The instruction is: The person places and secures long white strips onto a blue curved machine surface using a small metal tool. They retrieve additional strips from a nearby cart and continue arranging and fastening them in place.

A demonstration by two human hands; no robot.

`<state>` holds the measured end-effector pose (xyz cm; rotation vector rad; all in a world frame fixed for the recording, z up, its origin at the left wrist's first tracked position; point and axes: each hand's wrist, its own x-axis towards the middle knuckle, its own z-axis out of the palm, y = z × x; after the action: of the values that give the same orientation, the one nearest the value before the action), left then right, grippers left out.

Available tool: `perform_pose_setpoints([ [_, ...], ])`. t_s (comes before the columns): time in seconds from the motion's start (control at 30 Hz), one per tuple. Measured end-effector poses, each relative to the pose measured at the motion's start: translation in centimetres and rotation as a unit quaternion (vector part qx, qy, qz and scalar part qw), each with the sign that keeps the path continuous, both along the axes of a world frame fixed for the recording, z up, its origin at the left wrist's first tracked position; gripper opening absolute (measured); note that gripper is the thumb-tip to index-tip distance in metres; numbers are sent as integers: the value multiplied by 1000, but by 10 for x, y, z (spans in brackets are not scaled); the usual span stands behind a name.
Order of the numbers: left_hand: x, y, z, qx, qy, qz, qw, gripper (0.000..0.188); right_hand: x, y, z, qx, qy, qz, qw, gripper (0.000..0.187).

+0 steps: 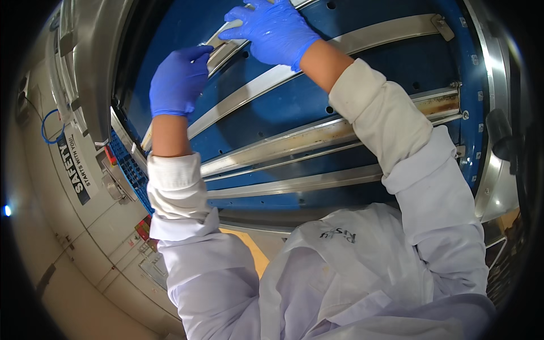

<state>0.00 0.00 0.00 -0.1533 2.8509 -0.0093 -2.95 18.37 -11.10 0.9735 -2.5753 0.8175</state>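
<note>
Both my hands wear blue gloves and reach to the far side of a blue panel (238, 122) crossed by metal rails. My left hand (180, 79) is closed, its thumb and fingers against the edge of the far metal rail (222, 55). Further right, my right hand (269, 34) bends over the same rail. Its fingers curl round a small pale piece (229, 26) whose kind I cannot make out. Below my wrists, another metal strip (249, 93) slants across the panel, apart from my hands.
Nearer to me runs a rail with brown stains (317, 135), then a thinner lower strip (300, 186). Steel framing (490, 51) borders the panel on the right. At left are a steel housing (93, 62), a blue plastic crate (129, 164) and a wall sign (75, 167).
</note>
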Motion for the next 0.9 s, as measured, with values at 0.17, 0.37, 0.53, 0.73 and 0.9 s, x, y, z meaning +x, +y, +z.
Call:
perform_pose_setpoints([
  [0.17,32,16,-8,69,68,145,985,28,-4,11,11,4,-1,43,999,34],
  [0.37,33,-34,-22,206,61,98,972,28,15,21,29,43,43,22,998,34],
  [0.53,21,-10,9,148,13,134,980,28,6,7,19,170,-45,-14,984,48],
  [0.73,17,6,3,130,14,67,989,27,5,4,12,115,-32,-17,993,44],
  [0.9,12,5,4,95,24,26,995,27,0,7,15,95,-58,13,994,43],
])
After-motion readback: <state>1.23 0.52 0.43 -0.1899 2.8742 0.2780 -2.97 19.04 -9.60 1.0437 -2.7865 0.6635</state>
